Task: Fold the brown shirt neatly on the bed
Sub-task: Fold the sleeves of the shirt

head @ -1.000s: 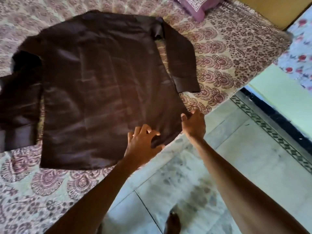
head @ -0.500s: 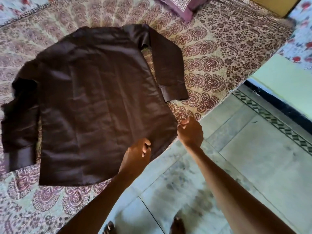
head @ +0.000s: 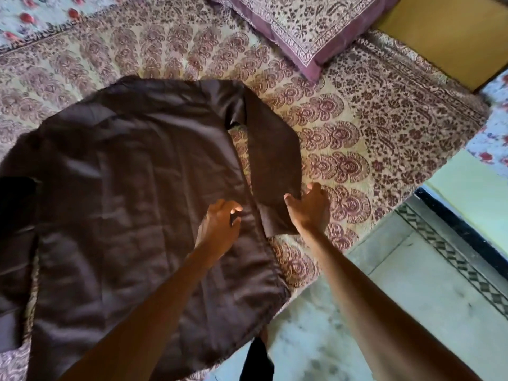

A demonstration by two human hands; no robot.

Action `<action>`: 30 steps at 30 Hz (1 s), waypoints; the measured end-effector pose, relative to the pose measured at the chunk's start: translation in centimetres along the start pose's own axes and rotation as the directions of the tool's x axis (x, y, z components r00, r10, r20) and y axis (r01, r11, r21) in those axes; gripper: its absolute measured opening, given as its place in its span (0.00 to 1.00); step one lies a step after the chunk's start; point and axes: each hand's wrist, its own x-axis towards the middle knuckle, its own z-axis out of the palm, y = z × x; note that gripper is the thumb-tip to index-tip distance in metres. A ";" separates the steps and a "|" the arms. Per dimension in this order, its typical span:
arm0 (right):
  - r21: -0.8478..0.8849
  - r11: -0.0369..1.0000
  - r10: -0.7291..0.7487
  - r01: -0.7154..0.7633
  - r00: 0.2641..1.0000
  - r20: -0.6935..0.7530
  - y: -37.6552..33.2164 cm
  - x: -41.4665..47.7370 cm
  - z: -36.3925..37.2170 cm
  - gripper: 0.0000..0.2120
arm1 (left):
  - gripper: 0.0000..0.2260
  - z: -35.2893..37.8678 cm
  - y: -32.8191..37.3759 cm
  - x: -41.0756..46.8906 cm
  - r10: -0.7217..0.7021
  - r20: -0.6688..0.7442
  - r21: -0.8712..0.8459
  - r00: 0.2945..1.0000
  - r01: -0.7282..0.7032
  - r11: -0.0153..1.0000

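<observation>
The brown shirt (head: 132,204) lies spread flat, back side up, on the patterned bed (head: 371,138), its hem hanging over the near edge. Its right sleeve (head: 275,166) runs down beside the body; the left sleeve (head: 13,243) lies at the frame's left edge. My left hand (head: 218,229) hovers over the shirt's right side with fingers loosely curved, holding nothing. My right hand (head: 310,207) is at the right sleeve's cuff, fingers spread and touching its outer edge.
A purple patterned pillow (head: 302,26) lies at the head of the bed, beside a yellow headboard (head: 445,31). The bed's near edge drops to a marble floor (head: 412,312) with a patterned border strip. A flowered sheet (head: 35,20) shows at the top left.
Both hands left the shirt's bottom hem corner and moved up: the left over the shirt body, the right to the right sleeve's cuff. The view came closer.
</observation>
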 end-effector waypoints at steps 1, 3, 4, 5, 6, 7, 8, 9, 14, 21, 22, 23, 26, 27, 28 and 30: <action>-0.028 0.998 0.057 -0.056 0.998 0.027 -0.7 0.9 0.4 0.31 | 0.11 0.0 0.0 1.8 0.005 0.015 -0.026 1.000 -0.005 1.000; -0.140 0.986 0.107 -0.096 0.991 0.077 -1.5 2.2 1.4 0.32 | 0.10 0.3 0.0 4.9 -0.003 0.042 -0.115 0.999 0.008 0.993; -0.169 0.981 0.115 -0.097 0.988 0.101 -1.7 2.7 1.6 0.29 | 0.11 0.3 0.1 6.0 -0.014 0.046 -0.154 0.999 0.021 0.988; -0.170 0.981 0.114 -0.092 0.986 0.124 -1.7 3.3 1.6 0.23 | 0.11 0.4 0.3 7.0 -0.031 0.049 -0.181 0.998 0.039 0.983; -0.139 0.987 0.101 -0.083 0.987 0.129 -1.8 3.8 1.2 0.16 | 0.12 0.4 0.6 7.9 -0.043 0.053 -0.198 0.998 0.053 0.979; -0.087 0.994 0.080 -0.071 0.992 0.101 -1.7 4.6 0.7 0.09 | 0.13 0.3 1.1 8.7 -0.043 0.049 -0.206 0.998 0.052 0.977; -0.021 0.998 0.066 -0.065 0.997 0.030 -1.9 5.4 -0.4 0.06 | 0.13 0.1 1.5 9.6 -0.033 0.040 -0.207 0.999 0.041 0.978; 0.059 0.995 0.087 -0.083 0.995 -0.058 -1.8 6.4 -1.5 0.06 | 0.14 -0.2 1.9 10.4 -0.017 0.029 -0.196 0.999 0.022 0.980; 0.402 0.855 0.355 -0.326 0.935 0.004 -3.2 15.3 -8.5 0.13 | 0.20 -0.2 4.6 15.9 0.041 0.019 -0.064 0.999 -0.040 0.997; 0.694 -0.164 0.147 -0.701 0.678 0.720 -4.7 25.7 -12.5 0.09 | 0.21 2.5 10.4 25.4 0.018 0.033 0.030 0.999 -0.019 0.999; 0.664 -0.296 0.166 -0.687 0.647 0.744 -4.3 27.5 -12.5 0.07 | 0.20 2.8 11.3 27.0 0.024 0.026 0.038 0.999 -0.025 0.999; 0.618 -0.432 0.187 -0.657 0.605 0.774 -4.0 29.3 -12.5 0.07 | 0.20 3.0 12.3 28.5 0.024 0.026 0.062 0.999 -0.025 0.998; 0.594 -0.406 0.342 -0.695 0.488 0.803 -3.1 32.8 -12.7 0.11 | 0.22 4.1 14.4 32.4 0.026 0.095 0.134 0.995 -0.039 0.990; 0.618 -0.295 0.420 -0.729 0.481 0.769 -2.2 33.7 -12.4 0.11 | 0.23 4.6 15.1 33.4 0.023 0.139 0.144 0.990 -0.043 0.989; 0.642 -0.144 0.507 -0.753 0.501 0.701 -1.4 34.5 -12.2 0.11 | 0.24 5.2 15.7 34.2 0.030 0.163 0.149 0.986 -0.055 0.987; 0.659 0.240 0.589 -0.712 0.647 0.484 -0.6 35.7 -11.3 0.11 | 0.23 6.0 16.6 35.3 0.065 0.148 0.160 0.987 -0.089 0.983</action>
